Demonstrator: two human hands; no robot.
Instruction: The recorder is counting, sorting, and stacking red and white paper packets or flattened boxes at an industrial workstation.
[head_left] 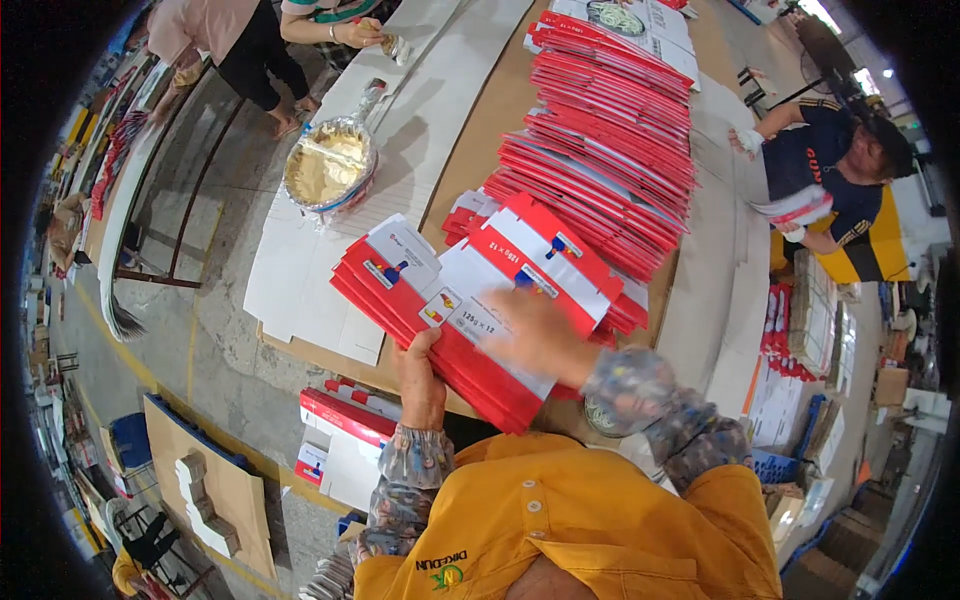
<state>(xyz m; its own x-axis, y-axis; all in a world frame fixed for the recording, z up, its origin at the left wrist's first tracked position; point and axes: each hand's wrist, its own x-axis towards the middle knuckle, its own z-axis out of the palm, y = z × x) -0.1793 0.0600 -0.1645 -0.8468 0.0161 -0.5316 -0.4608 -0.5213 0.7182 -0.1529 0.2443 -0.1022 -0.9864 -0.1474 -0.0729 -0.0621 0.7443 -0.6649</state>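
Observation:
My left hand (420, 375) grips the near edge of a stack of flat red and white cartons (440, 310) that rests on the brown table (480, 110). Blurred with motion, my right hand (540, 335) lies on top of the same stack, fingers spread over the topmost carton. A long overlapping row of the same red cartons (610, 130) runs away from me along the table.
A round basin of yellowish glue (328, 165) sits on white sheets (300, 270) at the left. One person stands at the far left, another (830, 170) at the right handles cartons. More cartons (340, 420) lie below the table edge.

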